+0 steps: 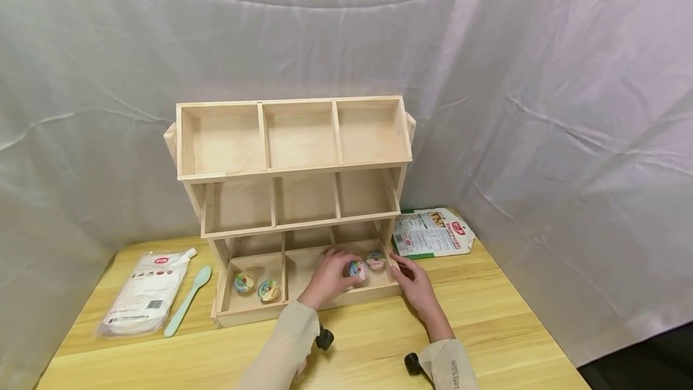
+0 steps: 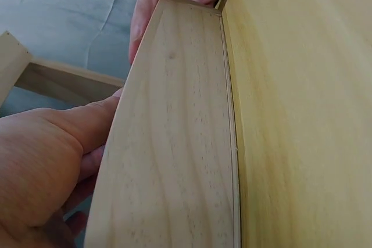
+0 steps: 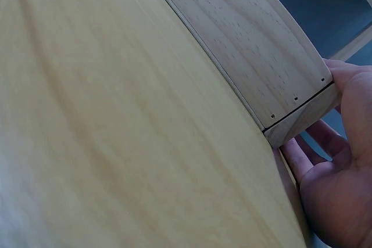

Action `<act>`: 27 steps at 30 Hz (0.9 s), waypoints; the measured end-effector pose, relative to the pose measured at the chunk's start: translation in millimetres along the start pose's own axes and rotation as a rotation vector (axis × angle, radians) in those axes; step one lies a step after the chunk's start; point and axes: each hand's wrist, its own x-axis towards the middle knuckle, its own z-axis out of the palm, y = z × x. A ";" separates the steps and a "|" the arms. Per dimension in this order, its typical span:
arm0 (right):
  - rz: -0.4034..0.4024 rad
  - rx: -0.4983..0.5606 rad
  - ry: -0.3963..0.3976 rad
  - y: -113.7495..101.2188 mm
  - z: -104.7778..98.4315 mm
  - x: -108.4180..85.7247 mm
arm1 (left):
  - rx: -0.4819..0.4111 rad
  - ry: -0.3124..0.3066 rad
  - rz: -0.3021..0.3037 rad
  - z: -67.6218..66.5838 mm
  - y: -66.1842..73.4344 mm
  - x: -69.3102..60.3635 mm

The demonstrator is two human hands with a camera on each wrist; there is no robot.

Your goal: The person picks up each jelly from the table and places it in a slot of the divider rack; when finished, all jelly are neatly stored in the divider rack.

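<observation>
The left hand pinches a cup inside the bottom tray. The right hand, fingers spread, touches its end, perhaps to steady it.

- My head view: from above, forward and down, whole rack.
- My left wrist's: close, rightward along the board.
- My right wrist's: close, leftward, sharing that board.

Left hand in a pinch, right hand nearby with fingers loosely extended.
</observation>
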 end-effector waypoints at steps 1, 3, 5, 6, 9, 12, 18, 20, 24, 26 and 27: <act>-0.001 -0.001 0.002 0.1 0.3 -0.1 | 0.020 0.006 0.003 0.3 -0.6 -0.2; -0.010 -0.014 0.008 0.3 0.7 -0.2 | 0.043 0.009 0.001 0.4 -1.6 -0.8; -0.016 -0.022 0.013 0.3 0.8 -0.6 | 0.055 0.003 -0.008 0.7 -2.6 -1.3; -0.014 -0.021 0.015 0.5 0.7 -0.6 | 0.054 -0.001 -0.011 0.7 -3.0 -1.4; -0.011 -0.015 0.013 -0.4 0.2 -1.1 | 0.049 -0.020 -0.010 1.2 -3.9 -1.6; 0.006 0.007 0.005 -0.5 -0.2 -1.1 | 0.043 -0.045 -0.002 1.9 -4.5 -2.2; 0.015 0.023 -0.003 -0.2 -0.6 -0.7 | 0.058 -0.071 0.004 3.5 -6.2 -2.2; 0.011 0.014 -0.002 0.2 -0.8 -0.6 | 0.059 -0.070 0.007 3.7 -6.4 -1.7; 0.000 -0.007 0.007 1.4 -0.5 0.1 | 0.054 -0.072 0.011 3.7 -6.4 -1.0; -0.012 -0.018 0.012 1.2 -0.2 -0.5 | 0.053 -0.079 0.011 3.8 -6.6 -1.0; -0.014 -0.020 0.014 1.2 -0.1 -0.4 | 0.056 -0.083 0.012 3.9 -6.8 -1.0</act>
